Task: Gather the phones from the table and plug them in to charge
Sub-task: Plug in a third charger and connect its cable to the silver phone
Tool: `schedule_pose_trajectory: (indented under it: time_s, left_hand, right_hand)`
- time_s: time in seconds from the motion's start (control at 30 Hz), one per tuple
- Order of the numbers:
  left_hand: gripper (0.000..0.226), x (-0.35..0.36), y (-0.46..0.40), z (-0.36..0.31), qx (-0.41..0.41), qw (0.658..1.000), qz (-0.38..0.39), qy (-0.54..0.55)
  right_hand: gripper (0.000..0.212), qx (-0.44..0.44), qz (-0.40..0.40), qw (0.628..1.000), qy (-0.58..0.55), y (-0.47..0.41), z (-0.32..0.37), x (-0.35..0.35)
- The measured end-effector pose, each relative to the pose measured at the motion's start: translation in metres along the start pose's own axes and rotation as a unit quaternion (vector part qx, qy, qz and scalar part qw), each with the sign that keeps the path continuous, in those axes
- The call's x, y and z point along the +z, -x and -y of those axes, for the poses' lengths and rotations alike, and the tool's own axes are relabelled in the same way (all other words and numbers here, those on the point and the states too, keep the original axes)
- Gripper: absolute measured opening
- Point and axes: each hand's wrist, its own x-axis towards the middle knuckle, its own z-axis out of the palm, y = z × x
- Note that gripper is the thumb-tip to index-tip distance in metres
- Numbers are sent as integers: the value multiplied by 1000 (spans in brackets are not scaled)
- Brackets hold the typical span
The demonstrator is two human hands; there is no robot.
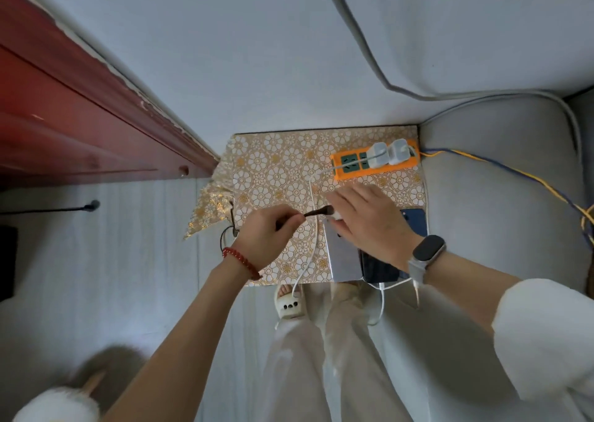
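- Silver flat phone (342, 254), dark phone (379, 269) and blue phone (416, 224) lie gathered on the floral-patterned tabletop (273, 171).
- Left hand (266, 238) fingers pinch a thin dark-tipped cable plug (318, 211); right hand (366, 222) presses loosely on the silver phone.
- Plugging apparently unfinished; orange power strip (374, 161) carries two white chargers.

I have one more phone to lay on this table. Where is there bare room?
The far left of the floral table, between the wall and the orange power strip, is bare. So is the near left, left of the white cable. The right side is crowded: three phones, both hands, and chargers.
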Motion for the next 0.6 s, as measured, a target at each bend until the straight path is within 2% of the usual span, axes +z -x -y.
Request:
schedule_pose_trajectory:
  time_s: [0.13, 0.2, 0.3, 0.43, 0.6]
  left_hand:
    - [14, 9, 4, 9, -25, 999, -36, -7]
    - [15, 18, 1, 9, -28, 997, -70, -9]
    - [21, 36, -15, -1, -16, 990, -139, -19]
    - [31, 58, -57, -10, -8, 979, -202, -37]
    - [36, 86, -94, 2, -42, 987, -132, -80]
  right_hand:
    - [33, 85, -1, 996, -16, 23, -64, -6]
    - [26, 161, -11, 986, -36, 39, -93, -10]
    - [28, 246, -7, 964, -97, 55, -120, -8]
    - [34, 209, 52, 964, -154, 59, -134, 1]
    - [27, 180, 16, 962, -206, 60, -136, 2]
